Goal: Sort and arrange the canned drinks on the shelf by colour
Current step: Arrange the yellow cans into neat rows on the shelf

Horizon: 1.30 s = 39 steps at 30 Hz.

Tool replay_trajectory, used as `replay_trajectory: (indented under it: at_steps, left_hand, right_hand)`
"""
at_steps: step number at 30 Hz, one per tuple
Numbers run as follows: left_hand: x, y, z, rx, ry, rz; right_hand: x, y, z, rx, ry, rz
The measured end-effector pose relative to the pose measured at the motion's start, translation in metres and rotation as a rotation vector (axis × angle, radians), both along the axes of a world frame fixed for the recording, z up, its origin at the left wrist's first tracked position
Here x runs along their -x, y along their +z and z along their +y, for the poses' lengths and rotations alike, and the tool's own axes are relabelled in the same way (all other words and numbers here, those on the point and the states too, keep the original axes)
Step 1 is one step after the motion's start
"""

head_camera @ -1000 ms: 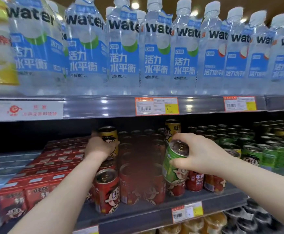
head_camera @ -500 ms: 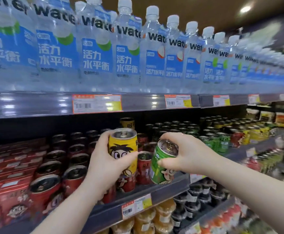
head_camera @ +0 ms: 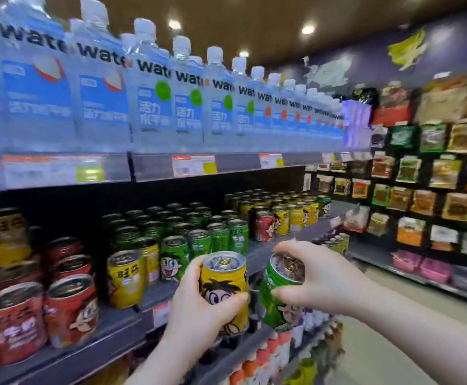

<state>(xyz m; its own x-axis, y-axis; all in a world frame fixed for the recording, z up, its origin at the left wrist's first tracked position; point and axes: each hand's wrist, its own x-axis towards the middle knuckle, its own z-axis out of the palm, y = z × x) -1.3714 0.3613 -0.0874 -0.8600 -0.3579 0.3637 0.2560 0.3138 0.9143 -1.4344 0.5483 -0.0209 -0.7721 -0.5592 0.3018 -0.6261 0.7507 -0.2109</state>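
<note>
Now gripping yellow can [head_camera: 225,290] round its body in left hand [head_camera: 196,309] and pinching tilted green can [head_camera: 278,301] near its top in right hand [head_camera: 324,282], both just off the shelf [head_camera: 265,250] front, likely stiff, slick and weighty if full, so favouring mid-body wraps, facing green row [head_camera: 199,243] then yellow row [head_camera: 296,218] beyond.

Round recessed ceiling lights [head_camera: 308,29] give bright, even illumination from above, leaving white glints on the lids of the yellow can [head_camera: 225,293] and green can [head_camera: 278,298], while the back of the can shelf [head_camera: 265,252] lies in deep shadow. Motion blur smears the water bottles [head_camera: 154,107], the red cans [head_camera: 15,326] at left and the snack packets [head_camera: 446,173] at right; the two central cans are the sharpest items. Wide-angle distortion bows the shelf lines toward the frame edges.
</note>
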Motion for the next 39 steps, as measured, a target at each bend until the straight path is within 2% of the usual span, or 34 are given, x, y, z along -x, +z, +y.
replay_trajectory:
  at_steps: [3,9,16,22,26,33,39]
  left_hand:
    - [0.031,-0.009,0.043,-0.077,-0.075,-0.032]
    - [0.081,-0.028,0.086,-0.083,-0.115,-0.093]
    - [0.152,-0.034,0.09,-0.082,-0.105,-0.047]
    - [0.246,-0.026,0.1,-0.079,-0.157,0.017]
    - [0.3,-0.02,0.102,-0.047,-0.177,0.036]
    - [0.331,-0.024,0.092,-0.034,-0.121,0.035]
    - [0.326,0.001,0.076,-0.018,0.088,0.103]
  right_hand:
    - [0.028,-0.008,0.047,-0.02,-0.036,-0.016]
    - [0.078,-0.019,0.098,0.002,-0.08,-0.055]
    - [0.154,-0.033,0.109,0.057,-0.074,-0.077]
    - [0.234,-0.013,0.11,0.009,-0.09,-0.023]
    - [0.285,-0.007,0.107,0.045,-0.099,-0.012]
    - [0.351,-0.002,0.082,0.097,0.009,-0.016]
    - [0.398,0.021,0.024,0.189,0.259,-0.001]
